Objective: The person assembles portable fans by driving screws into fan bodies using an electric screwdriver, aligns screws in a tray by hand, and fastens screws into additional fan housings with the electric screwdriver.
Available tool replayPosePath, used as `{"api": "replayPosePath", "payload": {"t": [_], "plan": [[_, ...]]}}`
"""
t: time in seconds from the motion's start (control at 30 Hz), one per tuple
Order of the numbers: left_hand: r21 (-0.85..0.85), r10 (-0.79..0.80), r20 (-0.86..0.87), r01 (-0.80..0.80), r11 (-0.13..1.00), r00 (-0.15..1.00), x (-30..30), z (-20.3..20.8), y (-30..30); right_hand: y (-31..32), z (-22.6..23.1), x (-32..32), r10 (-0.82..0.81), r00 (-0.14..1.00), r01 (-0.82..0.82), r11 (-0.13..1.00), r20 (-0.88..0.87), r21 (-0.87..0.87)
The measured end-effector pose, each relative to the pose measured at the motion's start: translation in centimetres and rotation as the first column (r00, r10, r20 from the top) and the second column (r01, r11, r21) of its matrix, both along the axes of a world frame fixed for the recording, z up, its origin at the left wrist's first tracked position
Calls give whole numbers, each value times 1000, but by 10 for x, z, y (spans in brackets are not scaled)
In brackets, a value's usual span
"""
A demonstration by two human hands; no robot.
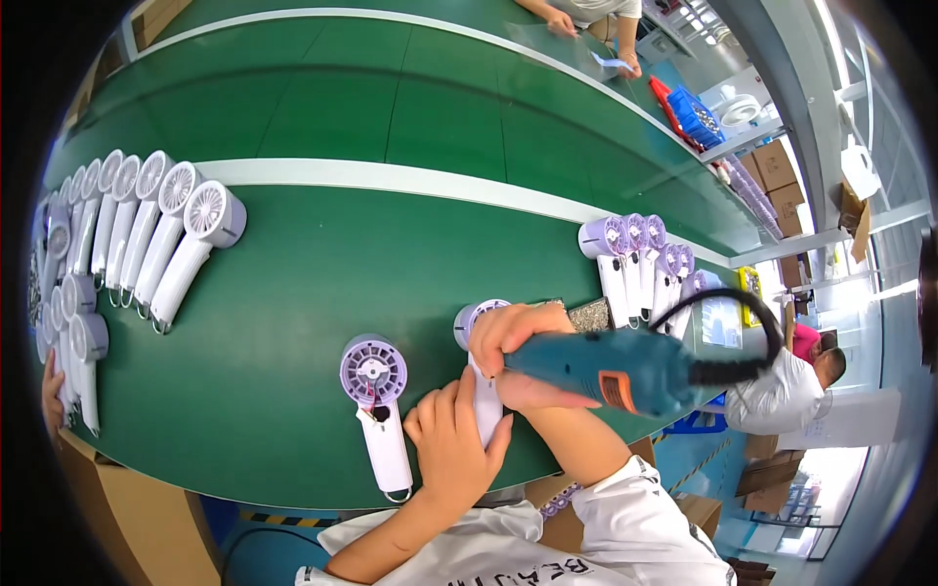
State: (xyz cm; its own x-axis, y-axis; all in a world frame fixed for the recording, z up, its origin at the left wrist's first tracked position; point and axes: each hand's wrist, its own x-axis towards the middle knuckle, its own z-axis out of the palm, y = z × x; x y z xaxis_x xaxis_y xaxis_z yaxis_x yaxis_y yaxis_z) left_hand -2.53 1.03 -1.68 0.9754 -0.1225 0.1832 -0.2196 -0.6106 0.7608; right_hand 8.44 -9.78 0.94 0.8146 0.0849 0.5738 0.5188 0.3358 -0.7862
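Observation:
My right hand [523,356] is wrapped around a teal electric screwdriver [611,369] with an orange switch and a black cord. The tool's tip is hidden behind my fingers, over a handheld fan [488,405] with a white handle and purple head. My left hand [454,439] holds that fan's handle down on the table, fingers on one side and thumb on the other. Just left of it lies a second handheld fan [374,371], its round head open with the motor, red wires and a black part showing.
Rows of finished-looking fans [210,217] lie on the green table [283,391] at the left. More opened fans [614,239] lie at the right, near a box of small screws [589,315]. A hand [53,391] reaches in at the far left. Another person works across the table.

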Motion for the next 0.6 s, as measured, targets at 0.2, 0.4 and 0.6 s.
{"api": "replayPosePath", "payload": {"t": [0.2, 0.4, 0.6], "plan": [[-17, -55, -43, 55, 998, 998, 2, 4, 5, 6, 6, 8, 43, 984, -29, 996, -172, 83], [2, -71, -60, 71, 997, 996, 0, 6, 9, -2, 14, 2, 89, 996, -87, 981, 5, -176], [15, -56, -47, 56, 998, 997, -4, -7, 4, 4, -40, 15, -109, 941, 234, 895, 322, -380]]}}
